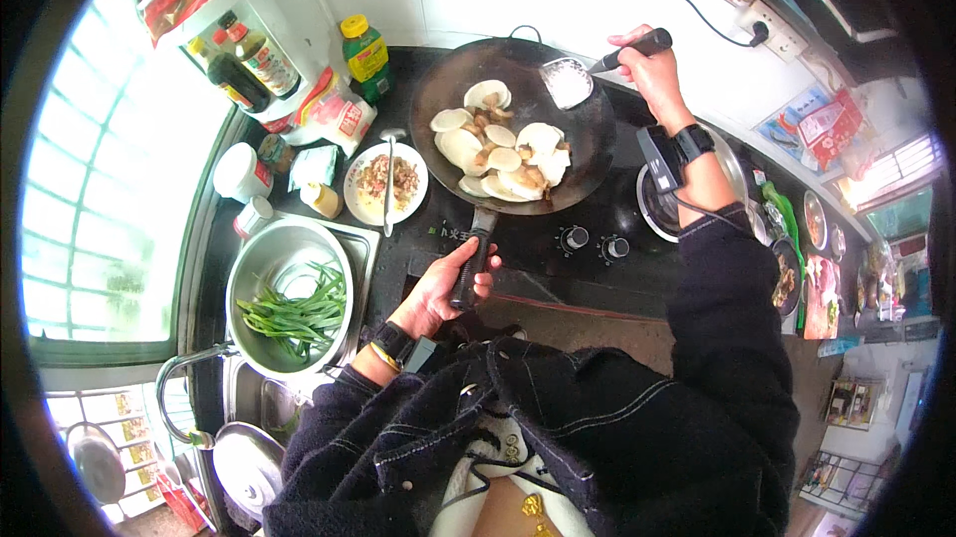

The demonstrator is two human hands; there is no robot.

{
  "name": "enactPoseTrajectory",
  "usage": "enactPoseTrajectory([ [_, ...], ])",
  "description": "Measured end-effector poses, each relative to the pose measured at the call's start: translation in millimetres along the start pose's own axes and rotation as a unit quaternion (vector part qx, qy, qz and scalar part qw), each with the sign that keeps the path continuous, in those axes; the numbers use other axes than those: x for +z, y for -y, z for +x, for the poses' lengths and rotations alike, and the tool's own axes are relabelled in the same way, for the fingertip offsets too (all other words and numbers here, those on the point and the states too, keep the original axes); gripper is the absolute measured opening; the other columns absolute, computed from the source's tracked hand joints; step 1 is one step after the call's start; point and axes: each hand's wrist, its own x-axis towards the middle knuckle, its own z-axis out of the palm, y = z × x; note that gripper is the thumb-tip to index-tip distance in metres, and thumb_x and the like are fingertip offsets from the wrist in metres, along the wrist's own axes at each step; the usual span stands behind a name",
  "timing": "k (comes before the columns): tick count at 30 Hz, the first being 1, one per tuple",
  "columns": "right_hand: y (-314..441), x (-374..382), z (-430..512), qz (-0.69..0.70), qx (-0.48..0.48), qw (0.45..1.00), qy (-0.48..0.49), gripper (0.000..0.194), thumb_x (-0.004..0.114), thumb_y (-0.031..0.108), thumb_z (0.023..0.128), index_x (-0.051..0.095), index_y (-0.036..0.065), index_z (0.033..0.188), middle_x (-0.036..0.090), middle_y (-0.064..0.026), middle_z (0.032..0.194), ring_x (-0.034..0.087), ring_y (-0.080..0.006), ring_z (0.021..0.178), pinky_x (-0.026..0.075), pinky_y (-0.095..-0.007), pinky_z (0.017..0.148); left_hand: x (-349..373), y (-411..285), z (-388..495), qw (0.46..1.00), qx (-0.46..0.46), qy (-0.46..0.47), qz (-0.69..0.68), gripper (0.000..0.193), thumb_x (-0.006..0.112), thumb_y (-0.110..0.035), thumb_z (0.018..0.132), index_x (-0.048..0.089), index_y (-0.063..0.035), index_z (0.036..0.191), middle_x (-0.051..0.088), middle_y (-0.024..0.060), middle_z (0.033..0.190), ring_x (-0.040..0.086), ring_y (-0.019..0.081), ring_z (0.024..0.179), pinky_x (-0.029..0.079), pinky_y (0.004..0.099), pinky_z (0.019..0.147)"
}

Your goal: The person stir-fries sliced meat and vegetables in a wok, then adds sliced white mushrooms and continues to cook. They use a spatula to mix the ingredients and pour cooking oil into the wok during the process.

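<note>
A dark wok [515,67] stands on the black gas hob, tipped or level I cannot tell. Round white slices [504,158] and browned meat pieces [489,115] lie in it. My left hand [448,279] grips the wok's black ribbed handle [470,272], which points toward me. My right hand [648,70] holds the black handle of a spatula [620,53] above the wok's right rim. The metal blade [566,83] is over the right inner side of the wok, apart from the slices.
Left of the wok are a bowl of chopped food [407,201] with a spoon, a yellow-capped green bottle [366,59] and a steel basin with green leaves [299,313]. A metal pan [650,212] lies under my right forearm. Two hob knobs [575,238] face me.
</note>
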Motion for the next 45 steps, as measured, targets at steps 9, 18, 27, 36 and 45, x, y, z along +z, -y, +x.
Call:
enactPoseTrajectory([
  [9, -9.5, 53.1, 1.6, 0.205, 0.045, 0.95, 0.231, 0.018, 0.051, -0.005, 0.072, 0.051, 0.007, 0.086, 0.062, -0.0118, 0.104, 0.05, -0.0078, 0.061, 0.042, -0.0189, 0.053, 0.5, 0.1, -0.6, 1.0, 0.0, -0.002, -0.01, 0.037, 0.04, -0.035, 0.097, 0.044, -0.0031, 0.115, 0.053, 0.0082, 0.092, 0.044, 0.0117, 0.058, 0.041, 0.0214, 0.047],
  [18, 98.4, 2.3, -69.3, 0.005, -0.12, 0.916, 0.384, 0.011, 0.048, -0.004, 0.069, 0.048, 0.004, 0.077, 0.063, -0.0099, 0.095, 0.059, -0.0208, 0.099, 0.045, -0.0327, 0.088, -4.0, -2.1, 2.0, 0.999, -0.013, 0.02, -0.028, 0.033, 0.042, -0.033, 0.096, 0.05, -0.0028, 0.107, 0.057, 0.0101, 0.089, 0.049, 0.0151, 0.058, 0.045, 0.0248, 0.048],
  [27, 140.2, -27.9, -108.1, -0.023, -0.143, 0.891, 0.431, 0.006, 0.053, -0.001, 0.07, 0.05, 0.003, 0.075, 0.06, -0.0065, 0.082, 0.061, -0.0186, 0.092, 0.046, -0.0311, 0.08, 0.8, -2.2, 2.1, 0.999, -0.019, 0.004, -0.05, 0.032, 0.043, -0.033, 0.096, 0.049, -0.0029, 0.104, 0.057, 0.011, 0.089, 0.048, 0.0152, 0.058, 0.044, 0.0245, 0.047],
  [36, 81.9, 35.7, -86.6, 0.002, -0.098, 0.927, 0.363, 0.006, 0.055, 0.002, 0.076, 0.053, 0.006, 0.079, 0.063, -0.0033, 0.083, 0.059, -0.0112, 0.068, 0.048, -0.0265, 0.062, -3.8, -2.1, 1.7, 1.0, -0.003, 0.022, -0.01, 0.035, 0.042, -0.033, 0.096, 0.045, -0.0022, 0.113, 0.054, 0.0094, 0.093, 0.046, 0.0127, 0.06, 0.044, 0.0226, 0.05],
  [45, 52.3, 85.0, -45.3, 0.017, -0.004, 0.993, 0.117, 0.005, 0.06, 0.006, 0.083, 0.058, 0.004, 0.087, 0.062, -0.0034, 0.08, 0.058, -0.0086, 0.053, 0.046, -0.0207, 0.045, -4.9, -1.1, 2.3, 1.0, 0.005, 0.015, -0.018, 0.036, 0.041, -0.034, 0.096, 0.045, -0.0024, 0.113, 0.054, 0.0094, 0.092, 0.047, 0.0129, 0.06, 0.045, 0.0232, 0.049],
])
